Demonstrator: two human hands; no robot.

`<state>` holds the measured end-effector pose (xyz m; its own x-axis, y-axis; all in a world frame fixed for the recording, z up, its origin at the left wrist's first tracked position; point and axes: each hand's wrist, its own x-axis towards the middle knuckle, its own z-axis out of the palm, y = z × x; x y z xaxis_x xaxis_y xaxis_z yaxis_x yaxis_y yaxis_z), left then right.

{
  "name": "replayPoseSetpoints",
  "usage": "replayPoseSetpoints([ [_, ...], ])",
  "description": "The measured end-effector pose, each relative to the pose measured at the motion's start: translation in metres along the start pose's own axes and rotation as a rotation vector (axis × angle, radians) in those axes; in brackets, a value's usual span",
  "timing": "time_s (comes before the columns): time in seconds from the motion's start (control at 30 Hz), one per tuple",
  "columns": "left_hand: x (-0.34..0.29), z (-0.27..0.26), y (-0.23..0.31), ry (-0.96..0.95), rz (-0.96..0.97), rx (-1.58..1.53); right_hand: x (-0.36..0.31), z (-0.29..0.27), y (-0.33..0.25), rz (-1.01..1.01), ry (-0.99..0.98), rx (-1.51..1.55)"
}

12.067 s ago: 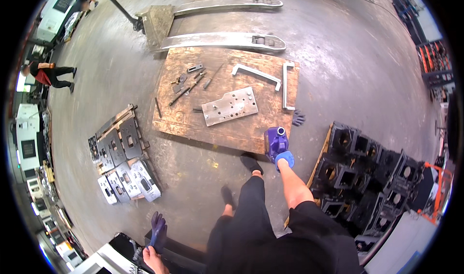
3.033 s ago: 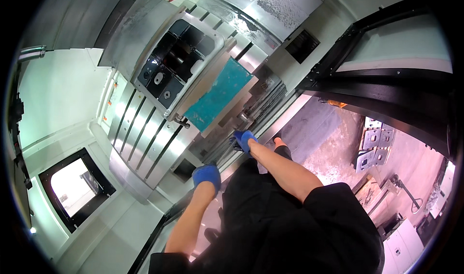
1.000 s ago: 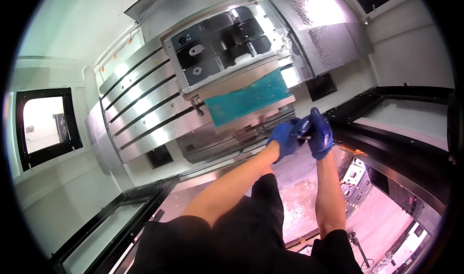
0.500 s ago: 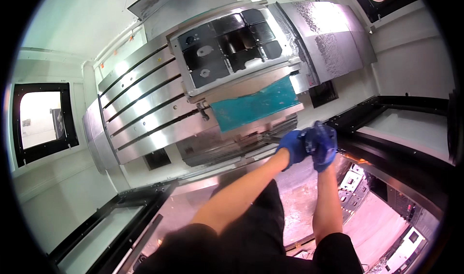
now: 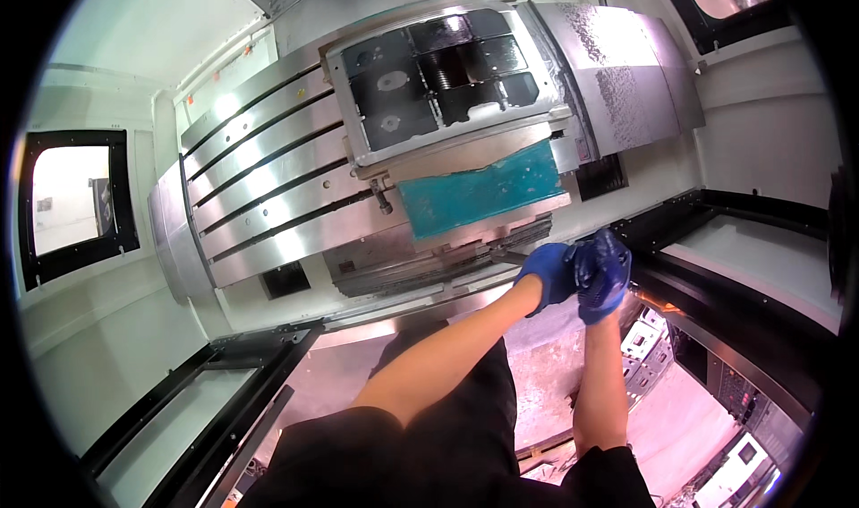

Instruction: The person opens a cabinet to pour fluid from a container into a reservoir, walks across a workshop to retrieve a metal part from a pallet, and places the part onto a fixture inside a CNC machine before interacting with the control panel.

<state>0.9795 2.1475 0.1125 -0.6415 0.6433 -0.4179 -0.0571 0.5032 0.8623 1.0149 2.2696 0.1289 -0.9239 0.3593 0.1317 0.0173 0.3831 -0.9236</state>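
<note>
Both of my hands wear blue gloves with darker, glossy patches. They meet at the right of centre, over the front edge of the machine's opening. My left hand (image 5: 548, 277) presses against my right hand (image 5: 605, 277), its fingers curled in and partly covered. The right hand is closed, knuckles up; anything between the two is hidden. Beyond them a teal cloth (image 5: 483, 193) hangs along the front of a raised metal block. On that block lies a rectangular metal workpiece (image 5: 365, 154) with dark, wet-looking pockets.
A slotted steel machine table (image 5: 259, 181) stretches left of the workpiece. A bolt-like clamp (image 5: 382, 196) sticks out beside the cloth. Metal chips coat the sloped cover (image 5: 617, 78) on the right. Black-framed doors (image 5: 743, 302) flank me; a control panel (image 5: 738, 392) stands at lower right.
The view has shifted slightly. My right hand was blurred and now shows sharper, still against the left. The two hands stay at nearly the same place.
</note>
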Motion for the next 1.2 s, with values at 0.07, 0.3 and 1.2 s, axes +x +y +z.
replayPoseSetpoints([
  [0.07, -0.003, 0.004, 0.002, 0.016, 0.018, -0.031, -0.008, 0.001, 0.001, 0.191, 0.092, 0.302],
  [0.3, -0.033, -0.005, -0.011, 0.034, 0.223, -0.098, -0.038, 0.008, -0.038, 0.381, 0.012, 0.152],
  [1.2, -0.03, -0.003, 0.007, -0.015, 0.26, 0.068, -0.1, 0.068, 0.112, 1.071, -0.07, 0.823],
])
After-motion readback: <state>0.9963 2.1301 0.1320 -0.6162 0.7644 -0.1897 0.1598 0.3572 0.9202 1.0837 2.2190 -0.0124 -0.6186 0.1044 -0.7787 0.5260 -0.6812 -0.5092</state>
